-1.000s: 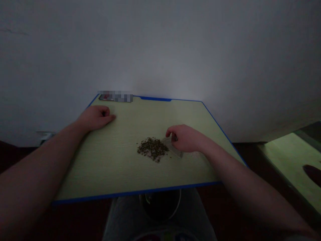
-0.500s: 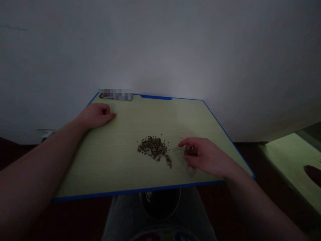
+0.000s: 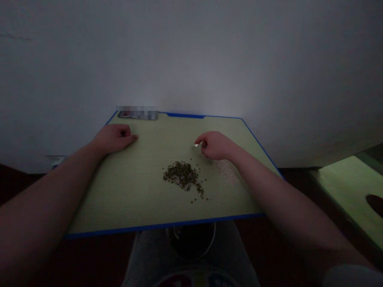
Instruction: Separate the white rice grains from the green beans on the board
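Observation:
My right hand (image 3: 216,146) is closed on a clear protractor, held just behind the seeds. Only the protractor's shiny edge (image 3: 196,146) shows past my fingers; its curved, scale-marked outline was plainer a moment ago. In the middle of the table (image 3: 128,207) lies a loose heap of small dark brown-green seeds (image 3: 182,175), with a few strays toward the front. A thin patch of pale grains (image 3: 228,173) spreads beneath my right wrist. On the left side of the table rests my left hand (image 3: 115,137), fingers curled, thumb pointing right, with nothing visible in it.
A phone (image 3: 137,114), partly blurred out, lies at the back left edge. Behind the blue-rimmed table stands a pale wall (image 3: 191,59). Below the front edge, a dark round container (image 3: 191,241) sits between my legs. Another light surface (image 3: 353,179) is at the far right.
My right hand first drew right and toward me with the protractor, then moved back and left behind the heap. A few seeds now trail toward the front right. The left hand stayed still.

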Demonstrator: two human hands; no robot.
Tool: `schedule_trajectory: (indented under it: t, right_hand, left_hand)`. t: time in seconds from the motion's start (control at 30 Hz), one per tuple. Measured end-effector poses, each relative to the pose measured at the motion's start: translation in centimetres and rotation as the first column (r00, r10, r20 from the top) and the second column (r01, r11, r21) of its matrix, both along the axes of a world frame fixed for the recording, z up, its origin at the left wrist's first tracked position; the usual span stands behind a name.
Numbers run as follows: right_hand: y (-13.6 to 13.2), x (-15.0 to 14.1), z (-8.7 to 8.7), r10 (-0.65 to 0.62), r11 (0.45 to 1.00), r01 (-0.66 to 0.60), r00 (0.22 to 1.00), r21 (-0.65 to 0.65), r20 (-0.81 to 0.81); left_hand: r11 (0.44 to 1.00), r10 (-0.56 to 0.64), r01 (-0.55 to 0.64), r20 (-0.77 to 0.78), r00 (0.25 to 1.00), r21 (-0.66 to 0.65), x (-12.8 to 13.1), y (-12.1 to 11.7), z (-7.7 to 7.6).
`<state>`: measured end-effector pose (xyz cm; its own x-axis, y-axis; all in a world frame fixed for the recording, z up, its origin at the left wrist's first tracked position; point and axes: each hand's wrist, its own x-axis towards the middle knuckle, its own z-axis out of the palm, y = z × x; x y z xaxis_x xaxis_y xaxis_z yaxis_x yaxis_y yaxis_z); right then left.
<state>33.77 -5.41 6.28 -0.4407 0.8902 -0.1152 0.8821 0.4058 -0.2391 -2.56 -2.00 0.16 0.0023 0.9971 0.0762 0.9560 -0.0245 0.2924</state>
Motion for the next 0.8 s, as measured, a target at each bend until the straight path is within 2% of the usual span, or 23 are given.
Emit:
schedule_trajectory:
  t: [0.1,0.3,0.43,0.57,0.67,0.8]
  right_hand:
    - [-0.3,-0.5,-0.4,0.046,0.999,-0.046,0.999,-0.023,0.017]
    - [-3.9,0.3,-0.7,0.069,0.994,-0.068,0.998,-0.090,0.001]
    - [-6.7,2.4,-0.9,-0.038,0.991,0.021,0.991,-0.134,-0.131]
    - [-9.5,5.5,-1.7,-0.137,0.980,0.086,0.944,-0.178,-0.301]
    - [-11.1,6.8,-2.4,-0.187,0.973,0.132,0.928,-0.187,-0.322]
    - [-11.6,6.1,-2.6,-0.148,0.987,0.119,0.943,-0.112,-0.298]
  left_hand:
    - [1.000,-0.023,0.022,0.012,1.000,0.014,-0.3,0.2,-0.4]
    - [1.000,-0.016,0.016,0.014,1.000,0.016,-0.5,0.4,-0.6]
    - [1.000,0.001,-0.001,-0.006,1.000,0.007,-0.2,0.2,-0.3]
    - [1.000,-0.003,0.003,-0.010,1.000,0.023,-0.2,0.2,-0.2]
    - [0.999,-0.020,0.020,-0.008,1.000,0.034,-0.3,0.3,-0.4]
    - [1.000,-0.012,0.012,-0.002,1.000,0.027,-0.3,0.2,-0.4]
